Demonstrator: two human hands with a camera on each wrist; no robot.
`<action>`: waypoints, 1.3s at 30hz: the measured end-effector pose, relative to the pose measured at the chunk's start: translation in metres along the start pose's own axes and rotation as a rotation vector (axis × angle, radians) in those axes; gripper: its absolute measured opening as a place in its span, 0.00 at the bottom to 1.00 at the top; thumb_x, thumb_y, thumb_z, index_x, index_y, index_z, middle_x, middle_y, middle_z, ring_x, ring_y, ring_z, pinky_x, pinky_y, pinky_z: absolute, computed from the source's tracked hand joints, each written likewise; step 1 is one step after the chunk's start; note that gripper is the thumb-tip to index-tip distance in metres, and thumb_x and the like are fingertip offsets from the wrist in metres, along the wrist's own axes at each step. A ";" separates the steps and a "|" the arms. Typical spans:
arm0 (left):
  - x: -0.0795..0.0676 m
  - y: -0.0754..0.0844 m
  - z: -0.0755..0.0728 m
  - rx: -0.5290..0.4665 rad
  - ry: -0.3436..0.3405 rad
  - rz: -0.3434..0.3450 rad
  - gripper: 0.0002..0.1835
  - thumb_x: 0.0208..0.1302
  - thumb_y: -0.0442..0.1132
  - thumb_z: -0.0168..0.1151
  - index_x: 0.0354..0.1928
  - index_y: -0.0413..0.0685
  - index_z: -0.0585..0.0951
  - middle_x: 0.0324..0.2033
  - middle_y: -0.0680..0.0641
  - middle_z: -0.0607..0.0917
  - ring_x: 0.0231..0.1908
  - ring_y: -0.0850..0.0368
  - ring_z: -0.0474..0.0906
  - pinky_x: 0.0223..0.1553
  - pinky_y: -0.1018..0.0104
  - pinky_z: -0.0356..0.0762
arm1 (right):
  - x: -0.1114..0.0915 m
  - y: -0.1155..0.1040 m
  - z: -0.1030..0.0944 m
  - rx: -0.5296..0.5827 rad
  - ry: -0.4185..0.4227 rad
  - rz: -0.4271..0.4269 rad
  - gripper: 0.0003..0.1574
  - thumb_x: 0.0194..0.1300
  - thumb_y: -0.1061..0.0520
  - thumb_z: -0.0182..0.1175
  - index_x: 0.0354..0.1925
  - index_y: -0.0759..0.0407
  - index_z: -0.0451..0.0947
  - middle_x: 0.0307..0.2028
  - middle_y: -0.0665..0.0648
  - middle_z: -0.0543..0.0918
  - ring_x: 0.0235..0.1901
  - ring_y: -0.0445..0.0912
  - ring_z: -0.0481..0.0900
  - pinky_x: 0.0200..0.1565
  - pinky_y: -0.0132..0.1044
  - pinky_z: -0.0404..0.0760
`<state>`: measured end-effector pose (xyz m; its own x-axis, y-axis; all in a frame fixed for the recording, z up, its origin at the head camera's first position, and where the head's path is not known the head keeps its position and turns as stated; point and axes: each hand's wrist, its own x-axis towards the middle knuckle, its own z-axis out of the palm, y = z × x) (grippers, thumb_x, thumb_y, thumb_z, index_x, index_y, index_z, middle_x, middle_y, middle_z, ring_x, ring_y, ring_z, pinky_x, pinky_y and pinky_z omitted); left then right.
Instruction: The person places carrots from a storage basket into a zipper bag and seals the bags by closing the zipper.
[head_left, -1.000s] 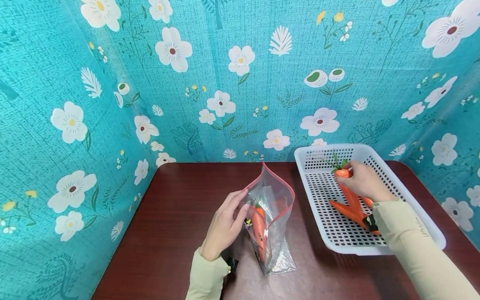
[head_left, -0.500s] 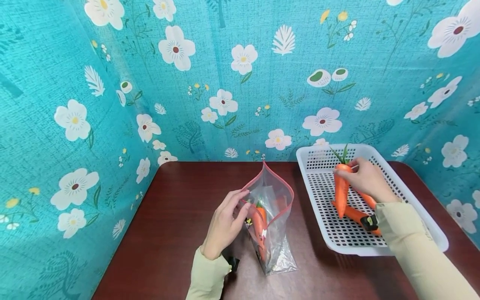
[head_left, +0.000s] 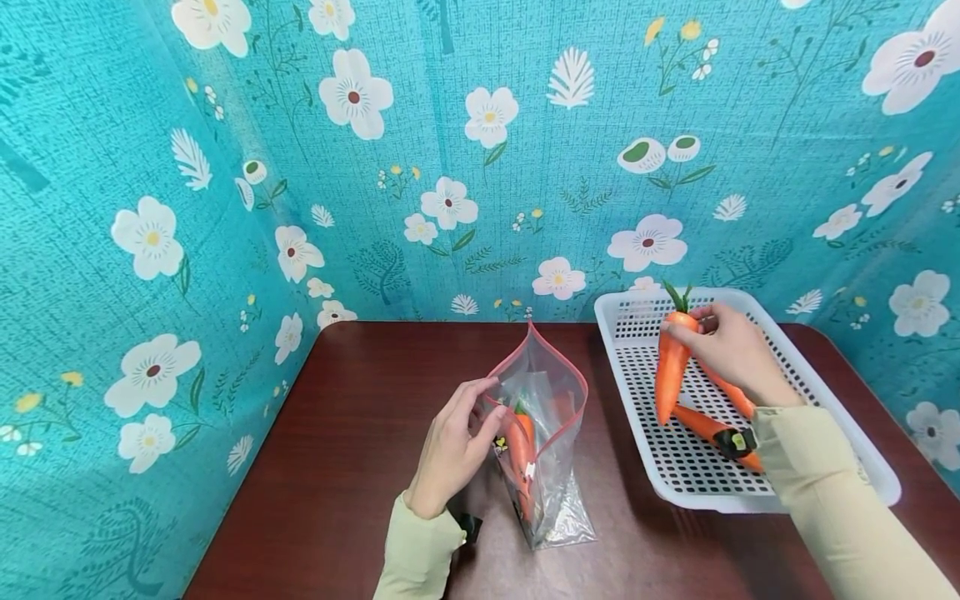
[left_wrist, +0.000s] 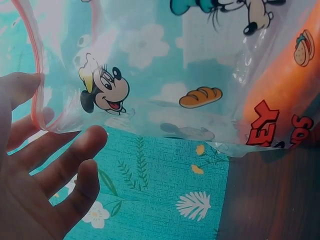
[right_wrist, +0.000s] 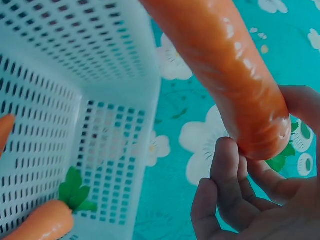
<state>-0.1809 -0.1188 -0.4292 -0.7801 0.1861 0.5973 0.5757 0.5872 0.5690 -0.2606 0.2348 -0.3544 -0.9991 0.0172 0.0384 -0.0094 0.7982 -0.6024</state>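
My right hand [head_left: 731, 348] pinches a carrot [head_left: 672, 367] near its leafy top, its tip hanging down over the white basket [head_left: 643, 454]. In the right wrist view the thick end of that carrot [right_wrist: 240, 85] sits between thumb and fingers. At the middle of the table, my left hand [head_left: 452, 446] pinches the red-edged rim of a clear zip bag [head_left: 551, 487], whose mouth gapes wide. A carrot [head_left: 519, 446] stands inside the bag. The left wrist view shows the printed cartoon bag [left_wrist: 150, 95] with thumb and fingers at its rim.
More carrots [head_left: 701, 425] lie in the basket, partly hidden by the right wrist and its black strap. The dark red-brown table [head_left: 360, 417] backs onto a blue flowered cloth [head_left: 420, 275].
My right hand has lifted the carrot up from the other carrots in the basket and tilted its tip slightly left. The left hand stays at the bag's rim.
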 end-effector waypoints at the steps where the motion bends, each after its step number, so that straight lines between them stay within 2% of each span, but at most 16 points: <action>1: 0.000 0.000 0.000 0.002 0.001 0.001 0.20 0.62 0.48 0.54 0.56 0.52 0.71 0.42 0.55 0.76 0.28 0.65 0.70 0.27 0.72 0.71 | -0.001 -0.002 0.000 0.005 0.005 -0.008 0.48 0.54 0.28 0.49 0.51 0.68 0.64 0.40 0.67 0.73 0.32 0.54 0.72 0.25 0.37 0.70; 7: 0.000 0.001 0.001 0.007 0.004 -0.008 0.21 0.61 0.49 0.54 0.56 0.55 0.71 0.41 0.58 0.75 0.27 0.68 0.69 0.27 0.76 0.70 | -0.006 -0.017 -0.002 0.025 0.023 -0.046 0.46 0.54 0.29 0.51 0.50 0.67 0.65 0.38 0.66 0.75 0.31 0.53 0.72 0.24 0.37 0.70; 12: 0.000 0.001 0.002 0.008 -0.004 -0.023 0.21 0.62 0.50 0.53 0.56 0.55 0.71 0.43 0.61 0.74 0.28 0.70 0.68 0.28 0.78 0.69 | -0.008 -0.028 -0.001 0.027 0.032 -0.044 0.47 0.52 0.27 0.51 0.51 0.66 0.65 0.39 0.66 0.76 0.34 0.53 0.72 0.27 0.37 0.70; 16: 0.000 0.002 0.001 -0.002 -0.003 -0.008 0.22 0.61 0.49 0.54 0.56 0.51 0.72 0.43 0.59 0.75 0.28 0.69 0.68 0.27 0.78 0.69 | -0.011 -0.037 -0.001 0.045 0.044 -0.057 0.46 0.52 0.27 0.51 0.50 0.65 0.66 0.39 0.66 0.77 0.35 0.53 0.73 0.28 0.37 0.70; 23: 0.000 0.001 0.001 -0.016 -0.006 0.003 0.22 0.61 0.48 0.55 0.57 0.55 0.71 0.45 0.56 0.76 0.28 0.67 0.70 0.28 0.76 0.71 | -0.015 -0.053 -0.001 0.108 0.058 -0.066 0.45 0.51 0.27 0.52 0.50 0.62 0.66 0.39 0.62 0.77 0.37 0.51 0.73 0.32 0.38 0.71; 28: 0.001 0.000 0.002 -0.019 0.003 0.019 0.22 0.61 0.47 0.56 0.57 0.53 0.71 0.46 0.56 0.76 0.29 0.67 0.70 0.28 0.76 0.71 | -0.020 -0.067 -0.004 0.141 0.059 -0.079 0.44 0.52 0.28 0.52 0.51 0.60 0.65 0.40 0.62 0.78 0.39 0.51 0.73 0.34 0.38 0.71; 35: 0.001 0.002 0.003 -0.020 0.007 0.021 0.22 0.60 0.48 0.55 0.57 0.52 0.72 0.43 0.57 0.76 0.28 0.67 0.70 0.27 0.70 0.73 | -0.026 -0.086 -0.002 0.199 0.081 -0.122 0.40 0.53 0.31 0.54 0.50 0.60 0.63 0.39 0.59 0.78 0.36 0.48 0.75 0.32 0.36 0.73; 39: 0.001 0.002 0.003 -0.024 0.003 0.019 0.22 0.61 0.48 0.55 0.57 0.53 0.72 0.42 0.54 0.77 0.28 0.66 0.70 0.27 0.69 0.74 | -0.028 -0.093 0.000 0.230 0.071 -0.123 0.39 0.53 0.32 0.54 0.48 0.60 0.62 0.39 0.58 0.76 0.35 0.48 0.74 0.32 0.35 0.73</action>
<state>-0.1811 -0.1151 -0.4295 -0.7684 0.1946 0.6096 0.5960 0.5645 0.5711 -0.2319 0.1595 -0.2994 -0.9846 -0.0227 0.1735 -0.1477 0.6390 -0.7549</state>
